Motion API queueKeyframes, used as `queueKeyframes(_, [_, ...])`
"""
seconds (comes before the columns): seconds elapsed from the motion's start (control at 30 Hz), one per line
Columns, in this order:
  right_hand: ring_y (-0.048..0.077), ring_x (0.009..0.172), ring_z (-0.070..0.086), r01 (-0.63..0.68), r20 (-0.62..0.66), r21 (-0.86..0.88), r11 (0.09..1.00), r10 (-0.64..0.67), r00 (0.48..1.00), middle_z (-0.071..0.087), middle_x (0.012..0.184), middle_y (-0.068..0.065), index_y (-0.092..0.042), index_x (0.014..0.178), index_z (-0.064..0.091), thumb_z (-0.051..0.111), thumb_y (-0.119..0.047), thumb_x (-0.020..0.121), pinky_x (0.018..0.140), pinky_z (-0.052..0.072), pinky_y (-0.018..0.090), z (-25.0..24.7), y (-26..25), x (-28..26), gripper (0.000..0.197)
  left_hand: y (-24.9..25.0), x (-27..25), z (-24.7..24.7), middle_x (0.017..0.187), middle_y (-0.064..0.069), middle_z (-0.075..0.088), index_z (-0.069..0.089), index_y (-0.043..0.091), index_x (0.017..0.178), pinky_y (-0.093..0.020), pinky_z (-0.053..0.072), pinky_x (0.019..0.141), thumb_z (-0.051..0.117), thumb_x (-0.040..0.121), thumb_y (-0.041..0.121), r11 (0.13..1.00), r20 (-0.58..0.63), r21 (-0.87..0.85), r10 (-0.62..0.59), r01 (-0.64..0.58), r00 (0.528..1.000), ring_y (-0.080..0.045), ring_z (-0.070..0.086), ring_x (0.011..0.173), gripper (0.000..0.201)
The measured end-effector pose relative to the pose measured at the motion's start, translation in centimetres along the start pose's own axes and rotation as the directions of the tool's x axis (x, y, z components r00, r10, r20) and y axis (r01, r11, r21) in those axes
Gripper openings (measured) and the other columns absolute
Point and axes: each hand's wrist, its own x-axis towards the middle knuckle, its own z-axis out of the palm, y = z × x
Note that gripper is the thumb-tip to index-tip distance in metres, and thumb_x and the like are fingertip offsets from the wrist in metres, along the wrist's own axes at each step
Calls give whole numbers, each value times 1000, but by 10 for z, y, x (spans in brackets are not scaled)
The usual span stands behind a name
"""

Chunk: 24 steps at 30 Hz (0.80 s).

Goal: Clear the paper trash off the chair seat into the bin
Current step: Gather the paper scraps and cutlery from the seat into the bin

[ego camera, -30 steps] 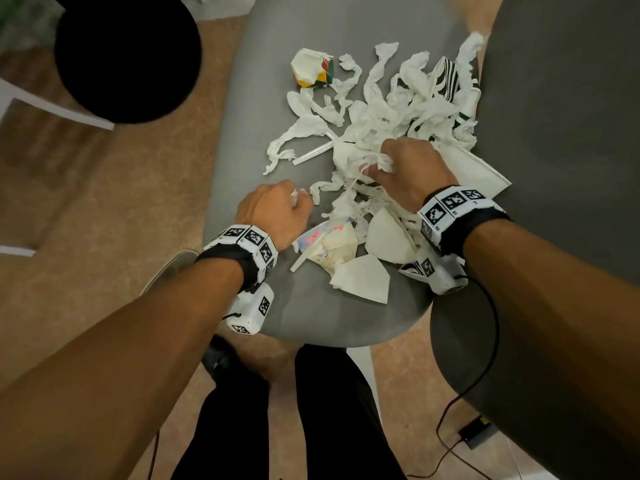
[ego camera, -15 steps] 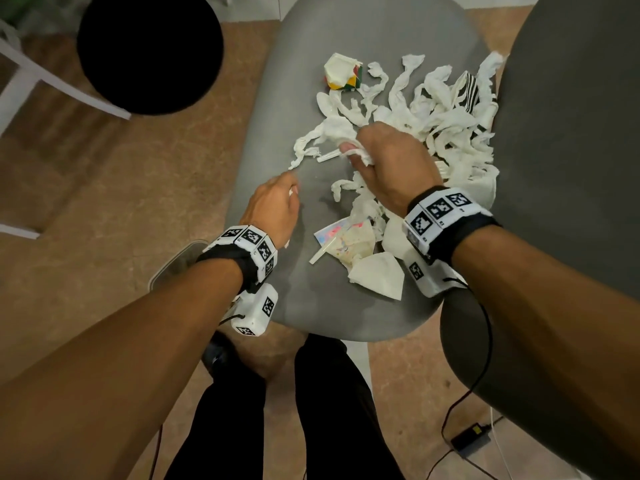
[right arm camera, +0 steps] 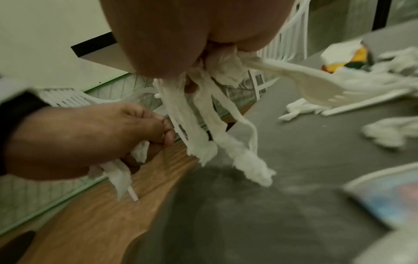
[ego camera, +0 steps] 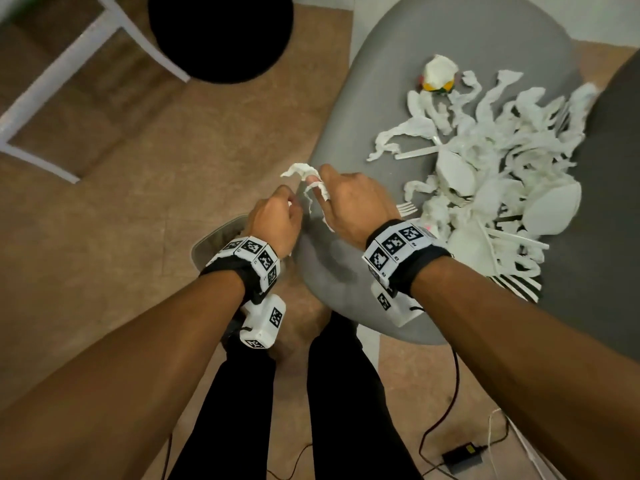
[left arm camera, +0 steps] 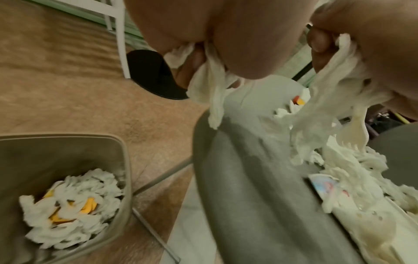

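Observation:
A pile of white paper strips (ego camera: pixel 485 161) lies on the grey chair seat (ego camera: pixel 381 81). Both hands are raised at the seat's left edge. My right hand (ego camera: pixel 317 181) grips a bunch of hanging paper strips (right arm camera: pixel 217 139) together with a white plastic fork (right arm camera: pixel 316 87). Just left of it, my left hand (ego camera: pixel 292 202) holds a smaller wad of tissue (left arm camera: pixel 208 92). The beige bin (left arm camera: pixel 126 160) stands on the floor below the left hand and holds white and yellow scraps. In the head view my left wrist hides most of the bin (ego camera: pixel 211 237).
A crumpled yellow and white wrapper (ego camera: pixel 438 76) sits at the far side of the seat. A black round object (ego camera: pixel 221 32) and a white frame (ego camera: pixel 69 64) stand on the floor to the left. A dark grey surface (ego camera: pixel 616 202) borders the seat on the right. A cable and adapter (ego camera: pixel 462 457) lie near my feet.
Both hands have lifted off the pile and moved left to the seat's edge above the bin, each carrying paper. The right hand has picked up strips and a fork.

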Motion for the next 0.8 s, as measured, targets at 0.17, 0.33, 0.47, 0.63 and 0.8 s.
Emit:
queueKeyframes(0.17, [32, 62, 51, 29, -19, 167, 985, -26, 999, 64, 75, 14, -7, 107, 55, 34, -40, 105, 57, 40, 37, 22, -63, 25, 40, -56, -14, -26, 72, -13, 65, 54, 16, 92, -37, 47, 60, 41, 95, 22, 983, -21, -112, -146, 143, 989, -37, 61, 70, 15])
queueKeyframes(0.33, [27, 58, 52, 20, 21, 361, 932, -30, 999, 49, 63, -2, -7, 104, 58, 42, -32, 104, 57, 34, 29, 60, -133, 52, 30, -117, -21, -42, 80, -6, 68, 55, 20, 97, -38, 55, 69, 37, 89, 46, 882, -6, -349, -341, 317, 940, -30, 67, 75, 32])
queueKeyframes(0.47, [24, 72, 59, -124, 146, 542, 831, 52, 988, 62, 79, 2, -12, 102, 54, 45, -26, 101, 65, 43, 32, 103, -161, 65, 17, -162, -17, -40, 96, -5, 62, 41, 17, 122, -38, 51, 78, 46, 83, 42, 758, 177, -484, -405, 437, 897, -30, 63, 93, 46])
queueKeyframes(0.63, [23, 100, 61, -391, 285, 652, 650, 268, 920, 67, 111, 3, -18, 115, 56, 42, -27, 96, 89, 49, 38, 159, -158, 70, 26, -191, -8, -28, 109, -7, 59, 34, 16, 119, -50, 55, 86, 50, 85, 31, 587, 290, -585, -494, 560, 820, -28, 62, 98, 41])
queueKeyframes(0.8, [18, 94, 64, -552, 490, 554, 623, 292, 822, 68, 110, 0, -21, 116, 63, 51, -33, 89, 87, 52, 36, 203, -136, 71, 32, -248, 17, 19, 111, -7, 70, 64, 16, 111, -44, 56, 89, 52, 67, 31, 690, 307, -448, -479, 568, 823, -27, 67, 102, 48])
